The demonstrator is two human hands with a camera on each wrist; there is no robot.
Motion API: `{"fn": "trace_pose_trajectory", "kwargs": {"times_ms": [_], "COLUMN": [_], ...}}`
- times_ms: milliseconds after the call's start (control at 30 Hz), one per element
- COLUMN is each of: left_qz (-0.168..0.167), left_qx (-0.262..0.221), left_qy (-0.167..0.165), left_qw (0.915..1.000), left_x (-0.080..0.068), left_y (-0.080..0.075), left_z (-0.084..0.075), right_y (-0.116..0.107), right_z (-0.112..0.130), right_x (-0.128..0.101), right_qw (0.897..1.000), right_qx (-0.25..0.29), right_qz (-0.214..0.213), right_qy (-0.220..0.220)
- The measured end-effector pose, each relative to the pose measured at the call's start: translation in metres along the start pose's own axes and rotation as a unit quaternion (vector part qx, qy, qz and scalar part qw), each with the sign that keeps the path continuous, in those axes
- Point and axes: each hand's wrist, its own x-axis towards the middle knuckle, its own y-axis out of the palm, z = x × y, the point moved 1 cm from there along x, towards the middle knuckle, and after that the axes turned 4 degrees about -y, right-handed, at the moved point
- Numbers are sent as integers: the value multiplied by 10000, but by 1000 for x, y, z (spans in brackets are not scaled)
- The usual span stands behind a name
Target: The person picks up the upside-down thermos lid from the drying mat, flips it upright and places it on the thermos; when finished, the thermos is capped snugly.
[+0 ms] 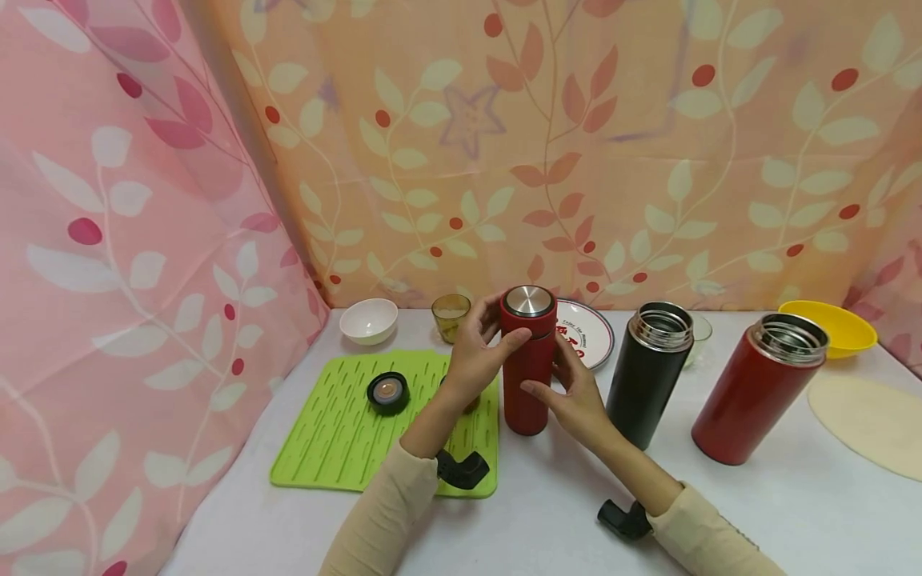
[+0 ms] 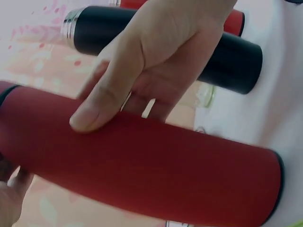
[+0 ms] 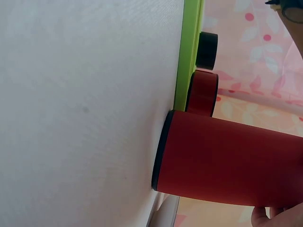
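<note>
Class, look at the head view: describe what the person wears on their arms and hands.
Both arms wear long beige sleeves that end at the wrists. A small black camera sits at the left wrist and another at the right. The left hand and right hand are bare: no gloves or rings show.

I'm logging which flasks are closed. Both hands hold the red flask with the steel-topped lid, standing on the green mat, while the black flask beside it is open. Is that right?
One thing is wrong: the red flask stands on the white table, beside the green mat, as the head and right wrist views show. The left hand and right hand do hold it, and the black flask is open.
</note>
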Motion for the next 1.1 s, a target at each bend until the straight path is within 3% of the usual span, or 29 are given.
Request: {"fn": "trace_pose_trajectory", "kwargs": {"times_ms": [133, 200, 433, 533, 733, 900, 1100], "left_qz": [364, 384, -388, -513, -33, 300, -245], "left_qx": [-55, 2, 682, 662, 276, 99, 236], "left_qy": [2, -28, -13, 35, 101, 100, -99], "left_qw": [9993, 9993, 9969, 9965, 9996, 9995, 9994], "left_x": [-1, 0, 2, 1, -6, -7, -6], "left_y": [-7, -7, 6, 9, 4, 0, 8], "left_z": [0, -1, -6, -12, -28, -29, -30], "right_y": [0, 0, -1, -1, -1, 0, 0], "right_z": [-1, -1, 0, 0, 0, -2, -1], "right_x": [0, 0, 0, 0, 0, 0, 0], "right_qw": [10000, 10000, 9998, 9998, 10000, 10000, 9999], "right_qx": [35, 11, -43, -12, -24, -10, -3], "right_qz": [25, 32, 29, 34, -13, -5, 25], "right_qy": [-4, 30, 176, 179, -24, -34, 138]}}
